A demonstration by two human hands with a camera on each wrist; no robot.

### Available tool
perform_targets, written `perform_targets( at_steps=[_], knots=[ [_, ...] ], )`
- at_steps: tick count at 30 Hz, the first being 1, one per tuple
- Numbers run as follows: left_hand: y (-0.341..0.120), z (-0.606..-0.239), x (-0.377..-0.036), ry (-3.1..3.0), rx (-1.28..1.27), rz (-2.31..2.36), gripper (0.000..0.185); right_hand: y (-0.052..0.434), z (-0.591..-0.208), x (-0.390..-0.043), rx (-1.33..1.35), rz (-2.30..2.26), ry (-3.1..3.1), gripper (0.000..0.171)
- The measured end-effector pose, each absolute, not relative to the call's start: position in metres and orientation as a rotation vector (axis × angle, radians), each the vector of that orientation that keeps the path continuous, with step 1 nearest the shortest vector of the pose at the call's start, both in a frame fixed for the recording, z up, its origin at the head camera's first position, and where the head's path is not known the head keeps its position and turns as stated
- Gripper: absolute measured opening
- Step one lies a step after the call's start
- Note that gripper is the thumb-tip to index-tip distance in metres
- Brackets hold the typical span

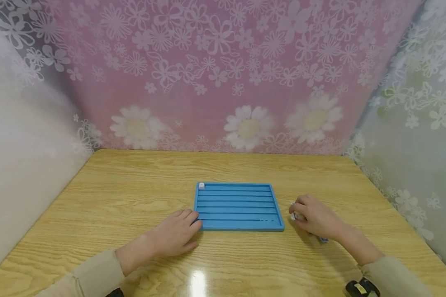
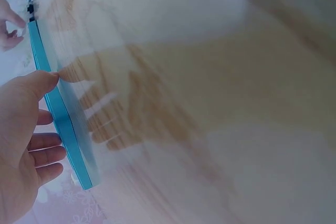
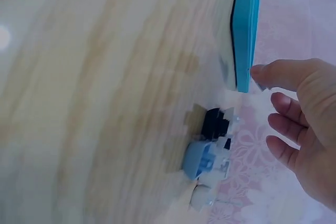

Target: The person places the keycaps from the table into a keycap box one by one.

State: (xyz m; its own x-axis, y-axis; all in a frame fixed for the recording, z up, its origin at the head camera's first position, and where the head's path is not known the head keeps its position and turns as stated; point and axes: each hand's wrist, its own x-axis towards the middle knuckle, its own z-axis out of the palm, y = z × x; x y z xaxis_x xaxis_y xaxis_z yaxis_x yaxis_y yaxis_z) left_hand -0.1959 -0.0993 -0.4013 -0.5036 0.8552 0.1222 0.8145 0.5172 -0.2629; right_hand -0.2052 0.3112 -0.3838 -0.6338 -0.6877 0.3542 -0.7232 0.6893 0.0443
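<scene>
A blue tray (image 1: pixel 238 227) with raised parallel ridges lies on the table, and one white keycap (image 1: pixel 202 186) sits in its far left corner. My left hand (image 1: pixel 178 234) rests at the tray's near left corner, its fingers loosely bent along the edge. In the left wrist view the thumb (image 2: pixel 44 81) overlaps the tray's side wall. To the right of the tray, my right hand (image 1: pixel 316 216) pinches a small pale keycap (image 3: pixel 264 86), mostly hidden behind the thumb. Below that hand lie loose keycaps, among them a black one (image 3: pixel 212 123) and a blue one (image 3: pixel 197 158).
The wooden table (image 1: pixel 134 177) meets a pink flowered cloth (image 1: pixel 193 95) at its back edge. Pale cloth walls (image 1: pixel 26 144) stand to either side. A black wrist strap (image 1: pixel 360 287) shows at the right sleeve.
</scene>
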Motion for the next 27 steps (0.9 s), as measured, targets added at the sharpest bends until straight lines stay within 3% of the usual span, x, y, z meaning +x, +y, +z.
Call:
perform_targets(
  at_steps=[7,27],
  knots=[
    [-0.1,-0.401,-0.197,-2.505,-1.41,0.248,0.038,0.299,-0.373,-0.205,0.977,0.162,-2.703,0.021],
    [-0.1,-0.402,-0.197,-2.494,-1.419,0.214,0.035,0.27,-0.369,-0.212,0.933,0.405,-2.791,0.019]
  ],
)
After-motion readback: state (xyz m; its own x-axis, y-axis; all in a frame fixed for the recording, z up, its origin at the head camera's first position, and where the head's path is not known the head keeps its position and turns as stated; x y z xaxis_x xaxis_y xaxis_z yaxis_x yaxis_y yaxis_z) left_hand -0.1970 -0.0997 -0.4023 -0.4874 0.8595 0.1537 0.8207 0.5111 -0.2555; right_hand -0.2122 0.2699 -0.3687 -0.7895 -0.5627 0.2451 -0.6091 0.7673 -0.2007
